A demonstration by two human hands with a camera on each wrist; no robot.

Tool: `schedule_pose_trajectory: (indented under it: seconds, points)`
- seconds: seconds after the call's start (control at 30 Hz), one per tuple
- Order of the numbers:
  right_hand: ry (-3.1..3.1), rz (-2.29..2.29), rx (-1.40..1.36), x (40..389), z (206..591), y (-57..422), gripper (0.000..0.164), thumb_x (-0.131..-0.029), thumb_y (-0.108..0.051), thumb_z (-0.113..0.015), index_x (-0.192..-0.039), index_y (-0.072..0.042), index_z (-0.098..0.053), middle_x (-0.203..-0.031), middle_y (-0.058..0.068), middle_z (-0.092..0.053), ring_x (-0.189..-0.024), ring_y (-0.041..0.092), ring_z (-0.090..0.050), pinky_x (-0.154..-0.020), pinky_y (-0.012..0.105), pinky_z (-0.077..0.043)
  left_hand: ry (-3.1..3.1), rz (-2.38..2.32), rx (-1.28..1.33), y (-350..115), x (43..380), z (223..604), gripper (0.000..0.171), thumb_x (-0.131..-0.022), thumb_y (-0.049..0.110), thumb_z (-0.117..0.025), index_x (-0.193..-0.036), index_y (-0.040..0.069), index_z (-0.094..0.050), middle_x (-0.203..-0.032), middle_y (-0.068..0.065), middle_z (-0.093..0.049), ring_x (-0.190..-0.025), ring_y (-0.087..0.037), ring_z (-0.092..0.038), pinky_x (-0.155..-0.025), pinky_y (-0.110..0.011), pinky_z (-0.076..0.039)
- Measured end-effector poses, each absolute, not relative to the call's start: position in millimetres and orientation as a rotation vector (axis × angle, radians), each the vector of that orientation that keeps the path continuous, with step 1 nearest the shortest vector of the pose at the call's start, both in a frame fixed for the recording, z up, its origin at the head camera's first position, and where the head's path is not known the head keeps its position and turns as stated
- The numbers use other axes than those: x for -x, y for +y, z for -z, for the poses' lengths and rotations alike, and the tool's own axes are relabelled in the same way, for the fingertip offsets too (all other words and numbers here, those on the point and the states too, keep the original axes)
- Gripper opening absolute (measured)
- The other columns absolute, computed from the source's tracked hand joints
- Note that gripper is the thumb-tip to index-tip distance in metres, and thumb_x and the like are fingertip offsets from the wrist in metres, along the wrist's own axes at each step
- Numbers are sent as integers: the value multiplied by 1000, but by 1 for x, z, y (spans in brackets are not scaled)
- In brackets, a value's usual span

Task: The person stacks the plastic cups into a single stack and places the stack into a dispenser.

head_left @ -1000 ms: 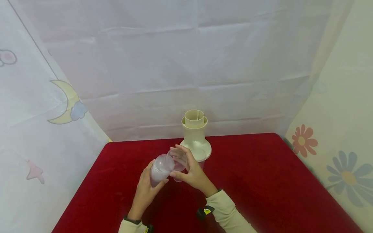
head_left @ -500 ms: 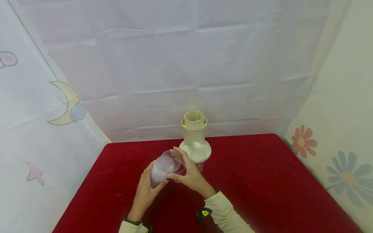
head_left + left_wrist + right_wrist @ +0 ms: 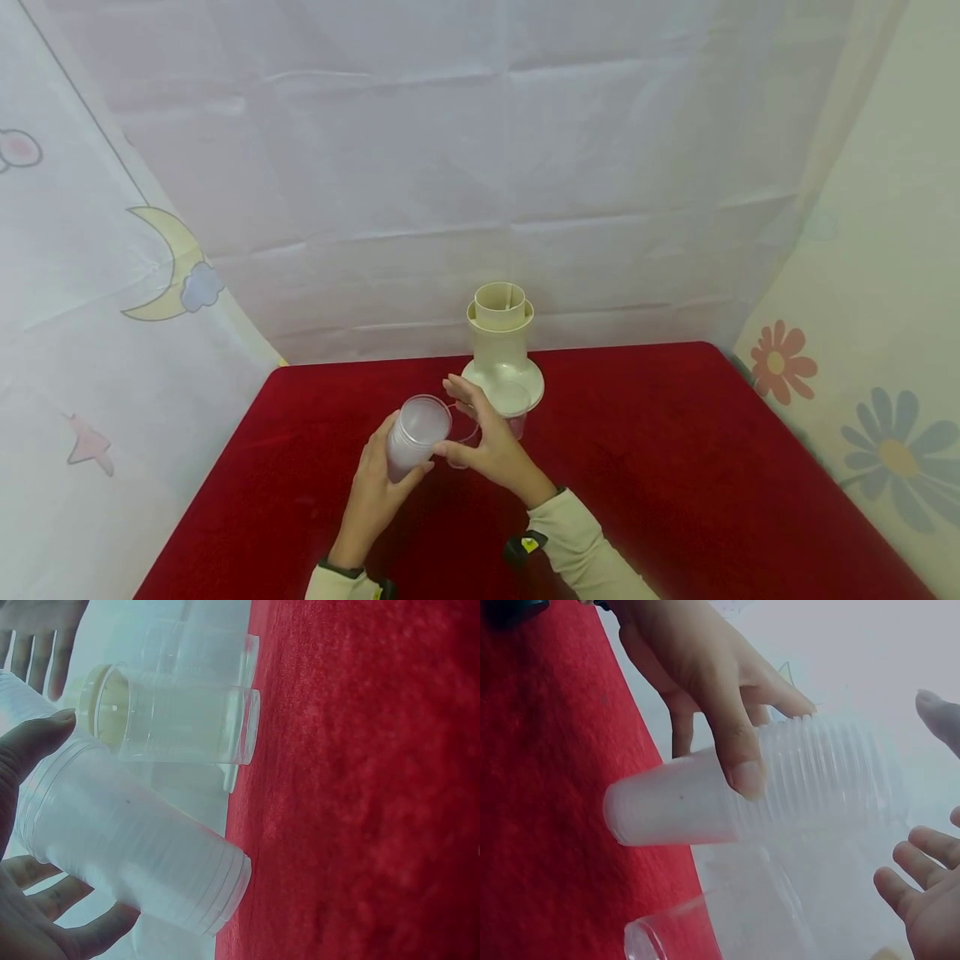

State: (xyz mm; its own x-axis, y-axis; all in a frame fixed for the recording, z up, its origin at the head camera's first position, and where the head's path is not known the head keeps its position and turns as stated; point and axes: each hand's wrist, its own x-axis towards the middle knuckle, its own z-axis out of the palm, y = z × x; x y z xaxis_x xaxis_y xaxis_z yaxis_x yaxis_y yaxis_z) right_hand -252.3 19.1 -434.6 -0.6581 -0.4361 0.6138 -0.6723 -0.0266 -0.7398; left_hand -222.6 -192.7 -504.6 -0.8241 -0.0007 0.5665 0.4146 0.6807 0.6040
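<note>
My left hand (image 3: 373,483) grips a tall stack of clear plastic cups (image 3: 410,446), its mouth tilted up and to the right. In the right wrist view the many nested rims of the stack show beside the fingers. My right hand (image 3: 501,454) hovers by the stack's mouth, fingers spread, and in the right wrist view its fingers (image 3: 915,862) stand apart from the cups. A single clear cup (image 3: 180,724) stands upright on the red cloth, partly behind the right hand in the head view. Another clear cup (image 3: 514,410) stands just behind it to the right.
At the back of the red-covered table (image 3: 637,467) stands a cream-coloured cylindrical holder (image 3: 501,346) with a round foot, right behind the cups. A pale cloth backdrop (image 3: 390,183) rises behind the table, with printed cloth walls on both sides.
The right hand brought a single clear cup leftward to the stack's mouth. That cup is now nested in the stack, and the right hand has let go. The left hand has stayed nearly still.
</note>
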Motion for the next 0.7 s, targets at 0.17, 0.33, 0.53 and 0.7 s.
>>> schedule_pose_trajectory:
  seconds: [0.17, 0.33, 0.53, 0.7]
  points:
    - [-2038, -1729, -1140, 244, 416, 28, 83, -81, 3, -78, -148, 7, -30, -149, 27, -41, -136, 45, -41, -105, 60, -38, -2356, 1048, 301, -192, 223, 504, 89, -76, 23, -89, -150, 18, -38, -130, -17, -56, -111, -36, -56, -88, -62, -50]
    - [-2030, -1724, -1092, 245, 414, 34, 83, -81, 5, -77, -149, 7, -30, -148, 26, -42, -135, 48, -41, -105, 55, -40, -2346, 1052, 306, -192, 223, 504, 88, -75, 23, -89, -149, 17, -40, -130, -17, -57, -111, -36, -56, -88, -61, -50]
    - [-2017, -1734, -1090, 248, 416, 36, 83, -80, 7, -77, -148, 8, -30, -148, 28, -41, -135, 50, -40, -106, 59, -38, -2362, 1062, 287, -192, 222, 505, 89, -75, 23, -89, -149, 17, -39, -129, -17, -57, -111, -35, -56, -87, -60, -49]
    - [-2021, -1745, -1054, 249, 415, 38, 82, -81, 8, -77, -149, 7, -30, -148, 28, -41, -137, 45, -41, -108, 60, -36, -2357, 1060, 293, -192, 222, 504, 89, -75, 23, -89, -149, 17, -39, -129, -16, -57, -112, -34, -56, -88, -60, -49]
